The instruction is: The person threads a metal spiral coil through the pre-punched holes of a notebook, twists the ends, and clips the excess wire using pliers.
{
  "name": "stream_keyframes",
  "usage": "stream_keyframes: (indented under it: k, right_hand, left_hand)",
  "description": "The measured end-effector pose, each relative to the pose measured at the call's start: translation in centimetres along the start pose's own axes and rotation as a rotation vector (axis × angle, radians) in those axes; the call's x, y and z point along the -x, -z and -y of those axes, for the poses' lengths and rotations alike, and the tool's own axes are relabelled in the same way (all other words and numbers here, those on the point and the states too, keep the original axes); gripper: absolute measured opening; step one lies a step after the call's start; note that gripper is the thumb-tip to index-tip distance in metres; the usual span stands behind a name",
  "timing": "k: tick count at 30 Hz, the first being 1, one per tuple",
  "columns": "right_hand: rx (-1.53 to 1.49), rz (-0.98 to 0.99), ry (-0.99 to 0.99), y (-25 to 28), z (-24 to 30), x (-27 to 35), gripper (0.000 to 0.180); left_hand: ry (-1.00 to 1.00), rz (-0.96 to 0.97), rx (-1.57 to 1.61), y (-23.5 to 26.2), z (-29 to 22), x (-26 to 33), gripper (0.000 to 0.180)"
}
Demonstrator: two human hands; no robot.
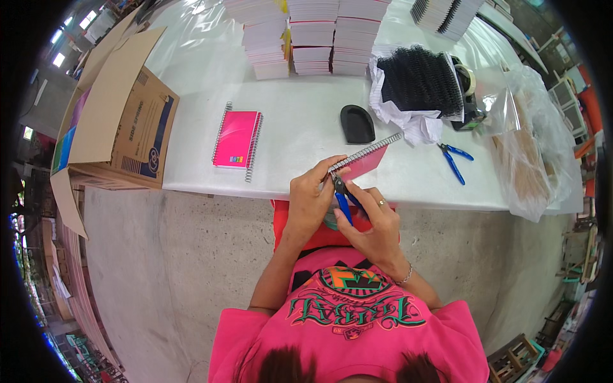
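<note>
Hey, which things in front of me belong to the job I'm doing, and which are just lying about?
In the job:
- pink notebook, in your left hand
- blue-handled pliers, in your right hand, by the coil's end
- probably the pink spiral-bound notebooks at left

Lying about, apparently:
- second blue pliers
- black tray
- black coils
- cardboard box
- plastic bag

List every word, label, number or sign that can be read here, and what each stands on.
Wording is described, not copied:
Cardboard box: dark printed lettering and a dark blue panel.
Flat-lying pink notebook: small multicoloured lettering low on its cover.
Pink shirt: large green-and-black lettering and an orange emblem.
Held notebook: no readable print.
</note>
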State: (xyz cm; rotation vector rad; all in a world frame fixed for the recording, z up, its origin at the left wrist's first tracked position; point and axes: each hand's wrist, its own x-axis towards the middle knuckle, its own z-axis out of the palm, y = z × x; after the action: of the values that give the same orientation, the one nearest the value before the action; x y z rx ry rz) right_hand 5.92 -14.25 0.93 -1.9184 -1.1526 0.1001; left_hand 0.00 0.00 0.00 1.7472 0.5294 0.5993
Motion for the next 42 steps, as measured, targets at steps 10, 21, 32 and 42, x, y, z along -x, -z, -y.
stream_keyframes:
  k: [10,21,32,42]
  right_hand:
    - [-1.412,0.337,-0.690,2.0,0.5,-1.5,0.031]
    - [0.267,-0.380,-0.142,6.2,-13.3,-2.8,0.039]
    - [0.519,-0.346,-0.110,5.4,-17.2,-2.1,0.037]
    - [0.529,-0.371,-0.124,5.6,-17.5,-1.9,0.037]
  left_hand:
    - [-0.198,-0.099,-0.169,-0.1,0.4,0.4,0.035]
    - [0.081,-0.330,0.159,15.2,-1.1,-5.6,0.039]
    - [-0.113,-0.147,-0.496,20.2,2.9,-12.0,0.031]
    - [-0.114,0.186,-0.687,14.7,4.1,-14.4,0.025]
